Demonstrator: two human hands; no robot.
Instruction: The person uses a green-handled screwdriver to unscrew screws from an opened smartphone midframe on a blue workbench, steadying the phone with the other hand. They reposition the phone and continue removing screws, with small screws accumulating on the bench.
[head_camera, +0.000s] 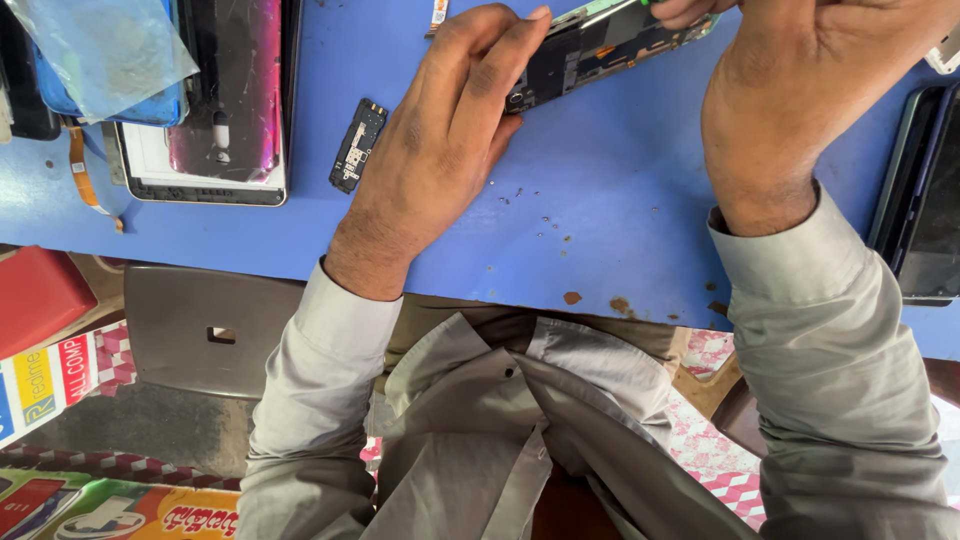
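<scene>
Opened phone (600, 45): back cover off, dark circuit board showing, lying at the far edge of the blue tabletop (600, 210) and partly cut off by the top of the frame.
Long axis: runs slanted, low end on the left near the left fingers, high end off to the right and farther away.
Left hand (440, 140): fingers stretched out and pressed on the lower left end of the phone, pinning it against the tabletop rather than wrapping round it.
Right hand (800, 90): curled up over the far right end of the phone, fingertips out of frame; a bit of green shows there, can't tell if it's a tool or what exactly is pinched.
Which way from the hands: phone sits just beyond both, bridging the gap between them; left hand clearly on it, right hand hovering at or touching the other end.
Small loose board (357, 145): dark little strip on the tabletop, just left of the left hand, not touched.
Far left: another opened handset (225, 100) with a shiny pinkish back, plus a clear plastic bag (100, 45) over a blue thing.
Right edge: 1 more dark phone (925, 180), well apart from the work.
Tabletop surface: scattered tiny specks, maybe screws, near the middle.
</scene>
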